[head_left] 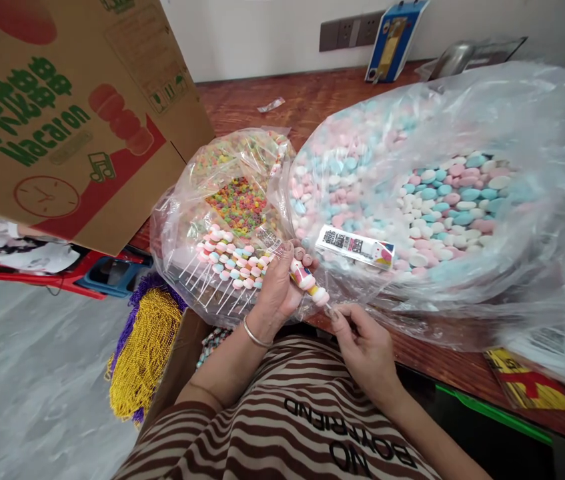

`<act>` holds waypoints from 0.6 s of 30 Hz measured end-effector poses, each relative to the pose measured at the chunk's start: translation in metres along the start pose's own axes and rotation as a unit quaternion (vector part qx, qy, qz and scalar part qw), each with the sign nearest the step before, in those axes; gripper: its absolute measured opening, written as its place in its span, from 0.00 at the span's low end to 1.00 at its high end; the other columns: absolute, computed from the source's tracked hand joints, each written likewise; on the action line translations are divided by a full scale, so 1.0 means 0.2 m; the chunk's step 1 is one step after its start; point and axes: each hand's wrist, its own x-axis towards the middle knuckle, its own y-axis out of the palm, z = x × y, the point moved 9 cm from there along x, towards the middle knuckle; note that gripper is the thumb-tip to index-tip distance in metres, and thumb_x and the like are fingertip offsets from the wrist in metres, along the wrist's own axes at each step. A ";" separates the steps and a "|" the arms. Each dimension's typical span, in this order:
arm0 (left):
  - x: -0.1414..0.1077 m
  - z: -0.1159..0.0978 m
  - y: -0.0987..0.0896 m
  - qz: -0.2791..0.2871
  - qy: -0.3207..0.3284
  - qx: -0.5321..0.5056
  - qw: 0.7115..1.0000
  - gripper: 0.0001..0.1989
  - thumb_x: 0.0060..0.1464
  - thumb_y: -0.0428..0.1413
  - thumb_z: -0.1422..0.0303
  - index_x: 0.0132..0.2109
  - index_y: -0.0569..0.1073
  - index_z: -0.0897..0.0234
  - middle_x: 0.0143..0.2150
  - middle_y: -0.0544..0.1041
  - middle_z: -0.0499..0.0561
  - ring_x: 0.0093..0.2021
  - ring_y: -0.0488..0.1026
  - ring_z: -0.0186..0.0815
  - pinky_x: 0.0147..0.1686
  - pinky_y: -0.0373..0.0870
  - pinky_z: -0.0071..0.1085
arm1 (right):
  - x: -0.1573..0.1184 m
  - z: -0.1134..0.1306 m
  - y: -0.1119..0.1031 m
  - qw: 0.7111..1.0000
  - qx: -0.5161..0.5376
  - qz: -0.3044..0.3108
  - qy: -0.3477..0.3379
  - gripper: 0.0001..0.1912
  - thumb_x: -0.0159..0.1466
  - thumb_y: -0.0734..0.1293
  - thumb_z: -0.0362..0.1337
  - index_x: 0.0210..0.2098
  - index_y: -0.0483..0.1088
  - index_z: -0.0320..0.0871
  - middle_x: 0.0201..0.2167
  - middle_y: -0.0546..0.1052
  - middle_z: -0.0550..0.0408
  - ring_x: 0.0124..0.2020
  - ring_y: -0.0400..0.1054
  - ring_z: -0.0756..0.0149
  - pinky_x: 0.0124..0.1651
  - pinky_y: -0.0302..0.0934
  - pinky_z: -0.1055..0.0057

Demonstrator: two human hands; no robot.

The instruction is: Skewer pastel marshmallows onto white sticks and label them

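Observation:
My left hand [282,280] is closed around a candy skewer [319,295] whose pink, white and yellow pieces are partly inside a printed wrapper [302,275]. At its lower end, my right hand [365,347] pinches the thin stick between thumb and fingers. Just left of my left hand, several finished-looking candy skewers [235,263] lie in rows on a clear bag, white sticks pointing toward me. A stack of flat printed wrappers [355,247] rests on the large candy bag to the right of my left hand.
Behind the skewers sits a clear bag of small colourful ring candies [242,207]. A big bag of pink, blue and white candies [457,197] fills the right side. A cardboard box [72,120] stands at left, gold bead strands [147,353] below it. A blue device [396,40] is at the wall.

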 end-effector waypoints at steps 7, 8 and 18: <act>-0.02 0.06 0.00 -0.027 0.002 0.020 0.999 0.11 0.54 0.67 0.66 0.39 0.74 0.65 0.27 0.67 0.43 0.27 0.69 0.26 0.36 0.74 0.26 | 0.00 0.07 0.01 0.972 -0.173 -0.071 -0.142 0.09 0.70 0.63 0.36 0.35 0.74 0.42 0.22 0.73 0.55 0.24 0.64 0.67 0.32 0.56 0.69; -0.03 0.08 0.00 -0.022 -0.003 0.022 0.999 0.12 0.53 0.68 0.65 0.39 0.74 0.65 0.27 0.67 0.43 0.27 0.69 0.26 0.36 0.74 0.26 | 0.01 0.03 0.01 0.985 -0.121 -0.065 -0.105 0.10 0.70 0.64 0.37 0.34 0.73 0.43 0.23 0.74 0.55 0.24 0.64 0.68 0.31 0.57 0.70; 0.01 0.04 0.02 0.018 -0.021 0.022 0.999 0.18 0.50 0.70 0.62 0.46 0.76 0.63 0.38 0.77 0.48 0.37 0.77 0.32 0.40 0.76 0.30 | 0.07 -0.10 0.07 0.985 0.160 0.017 0.064 0.12 0.72 0.62 0.41 0.46 0.75 0.43 0.29 0.76 0.57 0.32 0.71 0.67 0.32 0.63 0.73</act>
